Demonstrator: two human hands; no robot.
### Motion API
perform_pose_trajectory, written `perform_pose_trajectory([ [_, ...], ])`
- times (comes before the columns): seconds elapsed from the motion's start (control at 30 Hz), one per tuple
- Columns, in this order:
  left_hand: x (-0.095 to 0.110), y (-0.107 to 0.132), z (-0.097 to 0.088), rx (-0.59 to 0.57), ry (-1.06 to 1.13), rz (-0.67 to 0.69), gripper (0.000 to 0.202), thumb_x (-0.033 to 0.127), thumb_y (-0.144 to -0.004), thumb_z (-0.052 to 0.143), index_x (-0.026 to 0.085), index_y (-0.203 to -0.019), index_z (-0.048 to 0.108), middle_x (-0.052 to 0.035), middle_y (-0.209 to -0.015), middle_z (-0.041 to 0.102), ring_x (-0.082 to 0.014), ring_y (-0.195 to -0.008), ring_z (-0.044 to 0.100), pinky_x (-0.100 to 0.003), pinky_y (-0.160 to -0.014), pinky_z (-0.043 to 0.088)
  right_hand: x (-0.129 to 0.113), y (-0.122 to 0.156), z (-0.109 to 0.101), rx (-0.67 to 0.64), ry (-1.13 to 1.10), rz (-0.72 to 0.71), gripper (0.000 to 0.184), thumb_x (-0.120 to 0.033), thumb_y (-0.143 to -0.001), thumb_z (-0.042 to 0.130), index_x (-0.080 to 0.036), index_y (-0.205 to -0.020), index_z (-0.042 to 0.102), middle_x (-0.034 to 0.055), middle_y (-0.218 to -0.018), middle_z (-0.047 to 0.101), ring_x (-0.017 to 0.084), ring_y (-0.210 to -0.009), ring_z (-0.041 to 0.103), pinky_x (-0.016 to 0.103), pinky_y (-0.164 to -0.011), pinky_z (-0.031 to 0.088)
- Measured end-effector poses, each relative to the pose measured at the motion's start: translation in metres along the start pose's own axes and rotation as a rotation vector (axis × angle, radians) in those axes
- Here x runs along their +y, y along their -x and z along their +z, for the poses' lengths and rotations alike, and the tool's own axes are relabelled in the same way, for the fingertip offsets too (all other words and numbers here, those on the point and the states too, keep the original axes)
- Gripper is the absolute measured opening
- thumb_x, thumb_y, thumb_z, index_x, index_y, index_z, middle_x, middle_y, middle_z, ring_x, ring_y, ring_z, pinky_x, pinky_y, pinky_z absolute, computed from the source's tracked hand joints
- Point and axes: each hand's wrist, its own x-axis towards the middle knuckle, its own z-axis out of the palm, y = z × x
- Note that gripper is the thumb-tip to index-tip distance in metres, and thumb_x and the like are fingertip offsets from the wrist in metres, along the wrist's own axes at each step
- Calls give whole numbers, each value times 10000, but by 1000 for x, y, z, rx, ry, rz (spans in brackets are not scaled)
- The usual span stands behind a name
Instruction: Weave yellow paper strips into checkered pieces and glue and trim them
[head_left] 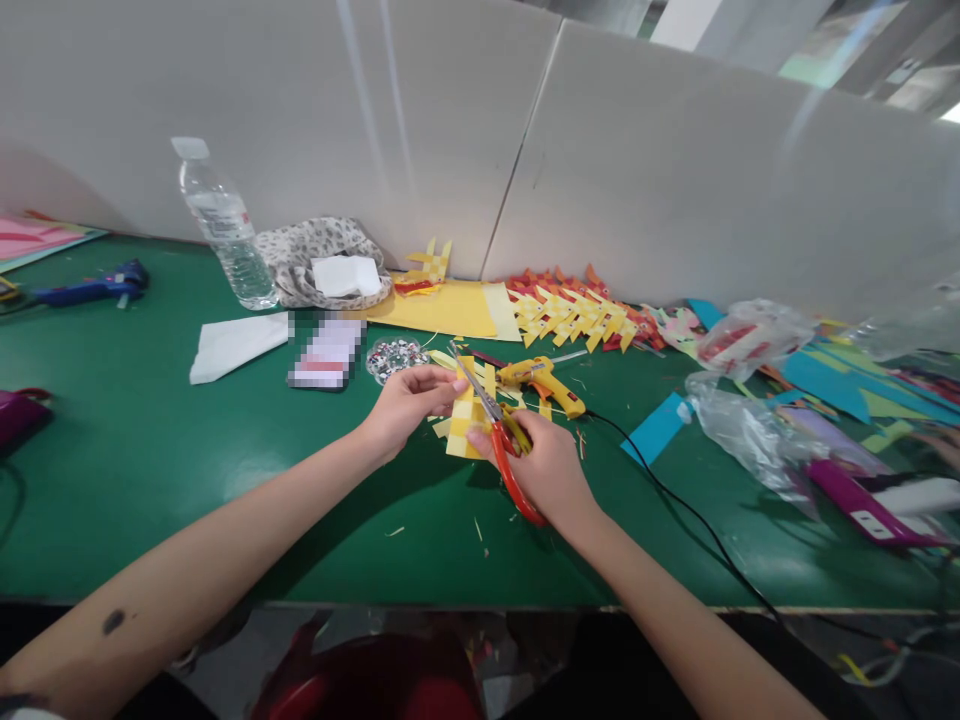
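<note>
My left hand is closed, pinching the upper part of a yellow woven paper piece between thumb and fingers. My right hand is closed around red-handled scissors, whose metal blades lie across the right side of the paper and point up to the left. The right thumb lies close to the paper's lower edge; whether it presses on it I cannot tell. A yellow glue gun rests just beyond my right hand. Behind my left hand is a round tray of small beads or eyes.
Finished yellow paper fish lie along the wall on the green table. A water bottle, phone and spotted cloth bag stand left. Plastic bags and blue paper are right. The glue gun's black cord crosses there.
</note>
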Motion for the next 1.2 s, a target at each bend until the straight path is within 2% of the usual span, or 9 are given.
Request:
perform_pose_trajectory([
  [0.33, -4, -2, -2, 7, -46, 5, 185, 315, -633, 735, 173, -722, 657, 6, -658, 636, -61, -541, 521, -218, -590, 456, 3, -1, 2, -13, -9, -14, 414, -561, -701, 547, -212, -568, 367, -26, -557, 457, 102, -488, 377, 235, -472, 307],
  [0.5, -5, 0, 0, -38, -107, 29, 194, 321, -638, 727, 171, -745, 665, -15, -705, 651, -89, -609, 560, -231, -604, 473, 2, -2, 1, -55, -19, 23, 385, -562, -703, 535, -211, -617, 401, -13, -604, 481, 108, -502, 400, 234, -477, 314],
  [0.77, -5, 1, 0, -36, -105, 17, 205, 313, -639, 733, 160, -736, 638, -9, -711, 642, -80, -612, 562, -213, -600, 478, 1, -2, 0, -39, -28, 14, 439, -562, -690, 558, -215, -551, 328, -52, -506, 362, 92, -472, 296, 229, -455, 274],
  [0.87, -4, 3, 2, -21, -56, 17, 208, 314, -659, 720, 172, -752, 599, -8, -757, 652, -108, -711, 603, -213, -628, 486, 1, -3, -2, -1, -55, 48, 428, -560, -691, 561, -214, -565, 343, -52, -509, 371, 95, -477, 306, 224, -457, 274],
  [0.97, -4, 2, 3, 38, 109, -21, 226, 327, -704, 679, 199, -770, 504, -9, -913, 665, -156, -819, 632, -253, -637, 514, 2, -5, -5, 46, -101, 91, 397, -552, -706, 552, -216, -609, 362, -41, -556, 418, 108, -507, 374, 227, -480, 297],
  [1.03, -5, -1, 2, 132, 196, -84, 237, 340, -732, 646, 208, -780, 455, -12, -990, 655, -174, -780, 648, -287, -599, 531, 4, -6, -7, 67, -112, 122, 386, -555, -710, 544, -217, -631, 375, -34, -584, 437, 117, -525, 405, 235, -495, 312],
  [1.13, -8, -5, 0, 281, 231, -150, 228, 352, -764, 613, 201, -802, 447, -40, -1002, 650, -172, -707, 654, -302, -570, 540, 7, -8, -8, 57, -88, 160, 390, -582, -703, 528, -218, -654, 397, -26, -602, 457, 127, -536, 427, 245, -504, 316],
  [1.2, -10, -7, -1, 295, 235, -151, 244, 325, -742, 648, 190, -839, 470, -64, -978, 656, -175, -706, 656, -302, -592, 544, 7, -7, -8, 20, -64, 177, 405, -606, -696, 517, -217, -668, 409, -20, -620, 476, 134, -549, 443, 247, -509, 315],
])
